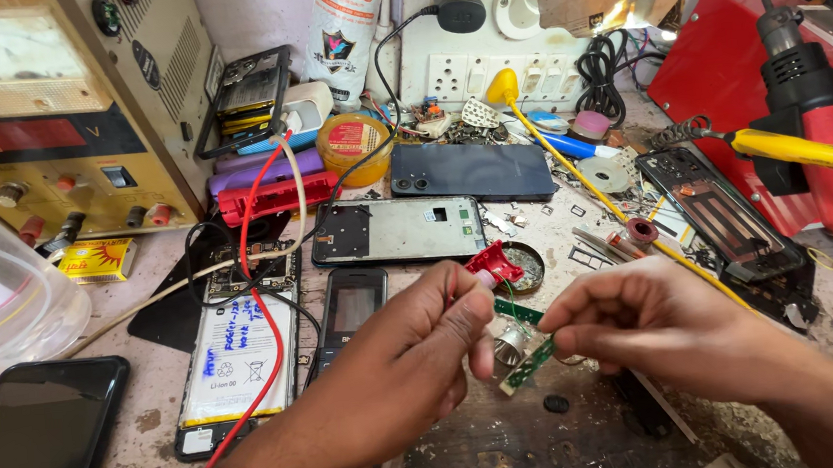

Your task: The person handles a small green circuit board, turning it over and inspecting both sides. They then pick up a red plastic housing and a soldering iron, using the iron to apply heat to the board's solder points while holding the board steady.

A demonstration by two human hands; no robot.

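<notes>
A: What is the left hand holding?
B: It is pinching a red clip.
A: And the right hand?
B: It is pinching a small green board, just between both hands.

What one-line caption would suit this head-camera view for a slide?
Left hand pinches a red clip while right hand holds a small green circuit board above a cluttered phone-repair bench.

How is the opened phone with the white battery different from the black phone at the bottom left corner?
The opened phone lies with its inside up, showing a white battery, while the black phone lies closed, showing only a dark glossy face. A red wire and black wires cross the opened phone; nothing lies on the black phone. Both lie flat on the workbench, left of the left hand.
</notes>
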